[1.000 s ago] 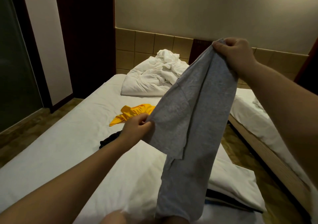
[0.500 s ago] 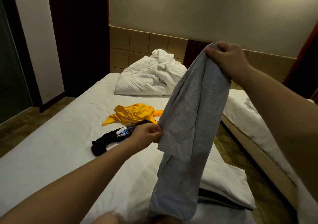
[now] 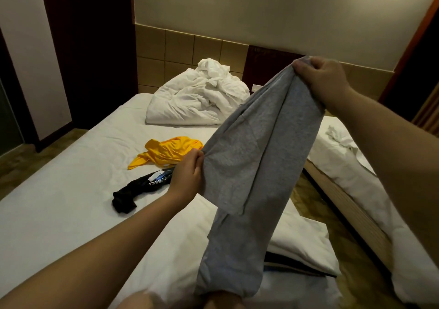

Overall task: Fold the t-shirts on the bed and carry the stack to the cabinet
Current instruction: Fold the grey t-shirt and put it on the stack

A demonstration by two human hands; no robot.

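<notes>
A grey t-shirt (image 3: 249,178) hangs in the air over the bed (image 3: 59,201), bunched lengthwise. My right hand (image 3: 320,80) grips its top end, raised high at the right. My left hand (image 3: 187,175) pinches its left edge lower down, near the middle. The shirt's lower end drapes down to the frame's bottom. On the white sheet behind lie a crumpled yellow t-shirt (image 3: 166,154) and a black t-shirt (image 3: 140,190) with white print, partly hidden by my left hand.
A rumpled white duvet (image 3: 197,102) is heaped at the head of the bed. A white pillow (image 3: 301,244) lies at the bed's right edge over something dark. A second bed (image 3: 356,178) stands to the right across a narrow floor gap.
The view has shifted and more of the black t-shirt shows. My left hand has moved slightly right along the grey shirt's edge; both hands keep their hold.
</notes>
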